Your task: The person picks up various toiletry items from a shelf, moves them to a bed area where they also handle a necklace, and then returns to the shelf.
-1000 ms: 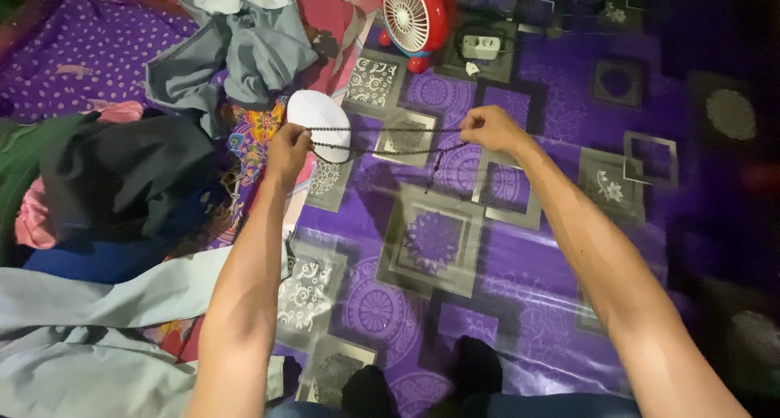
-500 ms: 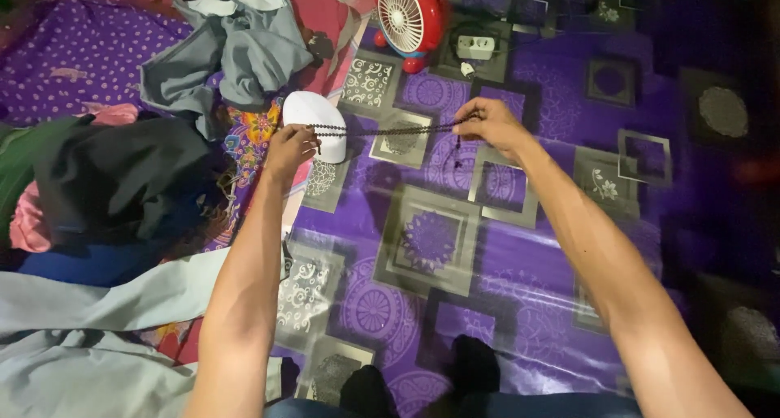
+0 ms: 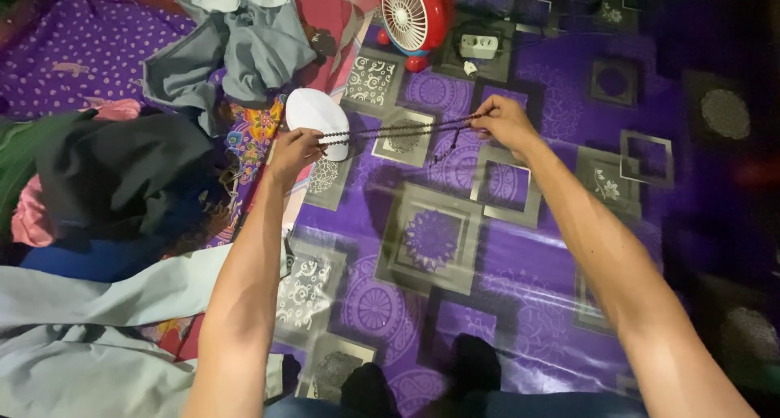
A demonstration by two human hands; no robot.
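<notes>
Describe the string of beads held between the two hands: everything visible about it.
The string of beads is dark, made of small round beads on a doubled strand, pulled nearly taut and level above the purple patterned floor mat. The left hand pinches one end, the right hand the other. A short tail dangles near the right hand.

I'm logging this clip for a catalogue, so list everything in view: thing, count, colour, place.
bead string: one, dark, stretched in the air between both hands, a short tail hanging near the right end
white cap: one, white, on the mat behind the left hand
fan: one, red with white grille, top centre
power strip: one, white, right of the fan
grey garment: one, grey, top left
black cloth: one, black, left
pale blue cloth: one, bottom left
floor mat: one, purple patterned, under everything
left hand: pinching the string's left end
right hand: pinching the right end
</notes>
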